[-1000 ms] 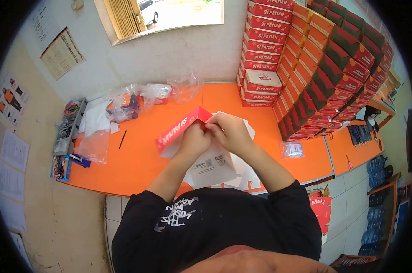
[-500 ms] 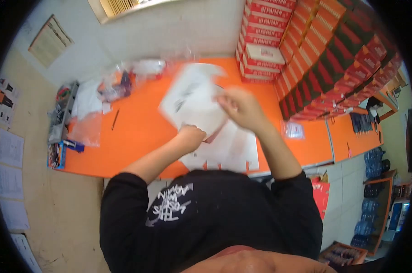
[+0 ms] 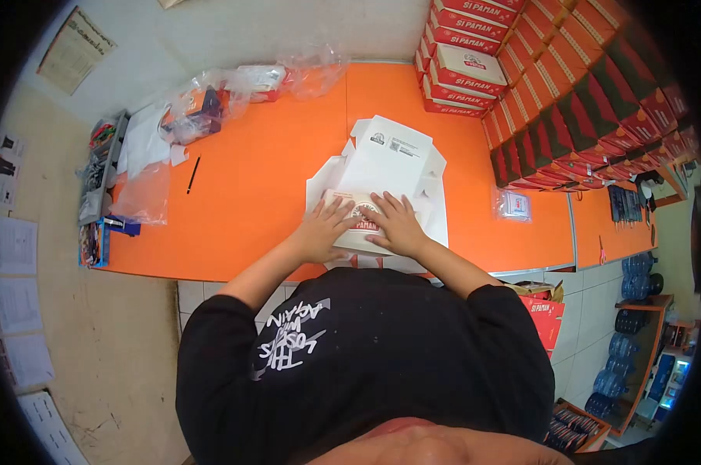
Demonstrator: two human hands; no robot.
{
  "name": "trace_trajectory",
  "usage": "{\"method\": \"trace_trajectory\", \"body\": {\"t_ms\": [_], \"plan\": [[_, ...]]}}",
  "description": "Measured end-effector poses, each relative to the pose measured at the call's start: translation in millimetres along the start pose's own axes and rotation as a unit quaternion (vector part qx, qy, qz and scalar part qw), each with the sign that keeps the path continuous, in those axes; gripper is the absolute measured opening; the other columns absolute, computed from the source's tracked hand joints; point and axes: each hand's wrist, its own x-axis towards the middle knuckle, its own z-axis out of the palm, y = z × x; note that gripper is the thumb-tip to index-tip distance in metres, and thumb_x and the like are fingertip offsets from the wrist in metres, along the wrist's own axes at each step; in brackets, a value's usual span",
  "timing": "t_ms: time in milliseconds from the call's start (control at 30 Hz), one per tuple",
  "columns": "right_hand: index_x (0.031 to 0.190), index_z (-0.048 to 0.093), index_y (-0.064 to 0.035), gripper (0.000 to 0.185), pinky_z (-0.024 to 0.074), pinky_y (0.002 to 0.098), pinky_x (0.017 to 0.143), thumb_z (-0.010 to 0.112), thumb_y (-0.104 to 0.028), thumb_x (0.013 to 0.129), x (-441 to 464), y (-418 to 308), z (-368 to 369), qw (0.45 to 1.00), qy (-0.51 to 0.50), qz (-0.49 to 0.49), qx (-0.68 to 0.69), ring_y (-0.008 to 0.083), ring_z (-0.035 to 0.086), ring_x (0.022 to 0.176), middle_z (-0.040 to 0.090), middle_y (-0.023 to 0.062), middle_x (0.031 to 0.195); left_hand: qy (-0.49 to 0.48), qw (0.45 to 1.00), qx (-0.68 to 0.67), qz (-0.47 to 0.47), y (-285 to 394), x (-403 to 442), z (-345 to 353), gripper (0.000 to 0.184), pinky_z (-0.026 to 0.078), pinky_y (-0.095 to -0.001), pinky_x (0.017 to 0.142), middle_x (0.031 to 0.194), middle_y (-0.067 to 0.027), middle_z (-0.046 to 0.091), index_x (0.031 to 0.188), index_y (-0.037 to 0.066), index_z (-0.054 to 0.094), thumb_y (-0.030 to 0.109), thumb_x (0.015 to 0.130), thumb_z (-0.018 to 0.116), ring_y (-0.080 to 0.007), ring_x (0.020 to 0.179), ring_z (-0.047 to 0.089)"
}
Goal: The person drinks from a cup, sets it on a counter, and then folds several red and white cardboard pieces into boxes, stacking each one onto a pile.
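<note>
The box (image 3: 367, 226) lies on the orange table (image 3: 250, 194), close in front of the person's black shirt (image 3: 412, 333), directly under both hands. The left hand (image 3: 324, 231) covers its left part and the right hand (image 3: 399, 226) its right part, both palm down with the fingers fanned apart. Neither hand is closed around anything; the fingers rest flat on the pale top. The fingertips point away from the body and lean inward, so the two hands come near each other over the middle. Between them shows part of a red printed logo, with the letters "PAMAN" readable.

White sheets (image 3: 385, 159) with cut, notched edges lie under the box and reach out past it on the far side and to the right. The top one carries a small round mark and a square code. How many there are cannot be told.

Well apart to the left lie a black pen (image 3: 193, 174), clear plastic bags (image 3: 144, 198) and a grey tray (image 3: 103, 174). To the right are a small clear packet (image 3: 515, 205) and, behind it, tall stacks of red boxes (image 3: 591, 132).
</note>
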Motion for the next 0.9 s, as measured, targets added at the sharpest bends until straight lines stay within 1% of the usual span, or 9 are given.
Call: {"method": "trace_trajectory", "body": {"t_ms": [133, 333, 500, 567, 700, 733, 800, 833, 900], "plan": [[0.132, 0.039, -0.0165, 0.063, 0.0211, 0.0558, 0.102, 0.06, -0.04, 0.077, -15.1, 3.2, -4.4, 0.996, -0.051, -0.072, 0.031, 0.0321, 0.024, 0.131, 0.027, 0.0132, 0.141, 0.014, 0.999, 0.043, -0.015, -18.6, 0.9, 30.6, 0.066, 0.025, -0.0545, 0.102, 0.14, -0.0123, 0.032, 0.133, 0.016, 0.036, 0.029, 0.075, 0.064, -0.0342, 0.13, 0.027], [0.127, 0.045, -0.0123, 0.05, 0.0236, 0.0524, 0.104, 0.054, -0.006, 0.078, -14.8, 18.0, -3.3, 0.995, 0.001, -0.072, 0.074, 0.0284, 0.041, 0.123, 0.05, 0.0066, 0.127, -0.014, 0.998, 0.014, -0.055, -21.3, 12.9, 30.8, 0.047, 0.03, -0.0528, 0.099, 0.136, -0.0098, 0.04, 0.129, 0.015, 0.043, 0.015, 0.083, 0.048, -0.0354, 0.126, 0.035], [0.126, 0.045, -0.0135, 0.047, 0.0282, 0.0495, 0.103, 0.052, -0.008, 0.08, -19.0, 16.4, -3.1, 0.993, -0.002, -0.095, 0.065, 0.0279, 0.043, 0.121, 0.049, 0.006, 0.128, -0.063, 0.997, -0.006, -0.035, -22.4, 9.6, 24.8, 0.049, 0.033, -0.0536, 0.098, 0.138, -0.0084, 0.038, 0.13, 0.014, 0.043, 0.006, 0.082, 0.044, -0.0347, 0.128, 0.032], [0.127, 0.045, -0.0125, 0.045, 0.027, 0.049, 0.103, 0.051, -0.009, 0.082, -19.1, 13.2, -9.6, 0.99, -0.014, -0.092, 0.102, 0.0272, 0.042, 0.122, 0.05, 0.0054, 0.127, -0.129, 0.988, -0.077, -0.047, -20.6, 9.2, 14.9, 0.054, 0.021, -0.0547, 0.104, 0.142, -0.0116, 0.03, 0.131, 0.014, 0.041, 0.005, 0.079, 0.046, -0.0371, 0.133, 0.02], [0.138, 0.028, -0.0116, 0.055, 0.0174, 0.0488, 0.107, 0.047, -0.023, 0.088, -33.6, 1.4, -7.1, 0.996, -0.07, -0.06, -0.011, 0.0328, 0.024, 0.132, 0.028, 0.0082, 0.143, -0.124, 0.989, -0.035, -0.071, -9.2, -6.3, 37.6, 0.069, 0.007, -0.0531, 0.107, 0.146, -0.0184, 0.013, 0.139, 0.011, 0.026, 0.005, 0.074, 0.048, -0.0409, 0.135, 0.004], [0.141, 0.019, -0.0105, 0.057, 0.0147, 0.0428, 0.108, 0.04, -0.029, 0.091, -36.0, 2.8, 8.9, 0.998, -0.045, -0.001, -0.037, 0.0358, 0.017, 0.134, 0.017, 0.0181, 0.145, 0.014, 0.985, -0.116, -0.128, -10.1, -10.5, 58.3, 0.075, 0.003, -0.0516, 0.107, 0.146, -0.021, 0.007, 0.14, 0.009, 0.018, 0.007, 0.072, 0.049, -0.0416, 0.134, -0.001], [0.141, 0.016, -0.01, 0.057, 0.0185, 0.0398, 0.107, 0.039, -0.027, 0.092, -37.0, 4.0, 52.3, 0.975, 0.094, 0.114, 0.164, 0.0361, 0.021, 0.132, 0.02, 0.0229, 0.142, 0.201, 0.907, -0.303, -0.212, -10.7, -7.8, 85.1, 0.085, 0.004, -0.0424, 0.109, 0.144, -0.027, -0.006, 0.141, 0.001, -0.001, 0.011, 0.075, 0.051, -0.0381, 0.134, -0.01], [0.142, 0.013, -0.0095, 0.056, 0.0222, 0.0368, 0.106, 0.037, -0.025, 0.093, -34.7, 4.4, 62.4, 0.883, 0.223, 0.217, 0.352, 0.0365, 0.026, 0.13, 0.023, 0.0276, 0.139, 0.203, 0.907, -0.302, -0.212, -14.0, -8.2, 86.5, 0.085, 0.004, -0.0424, 0.109, 0.144, -0.027, -0.006, 0.141, 0.001, -0.001, 0.011, 0.075, 0.051, -0.0381, 0.134, -0.01], [0.142, 0.007, -0.0088, 0.056, 0.032, 0.0334, 0.099, 0.034, -0.021, 0.095, -29.3, -4.5, 28.1, 0.847, 0.124, 0.328, 0.398, 0.0355, 0.04, 0.121, 0.035, 0.0287, 0.133, 0.214, 0.668, -0.682, -0.206, -21.2, -15.7, 84.8, 0.088, 0.006, -0.0418, 0.109, 0.144, -0.0273, -0.009, 0.141, 0.004, 0.009, 0.026, 0.074, 0.062, -0.0366, 0.135, -0.007]]}}
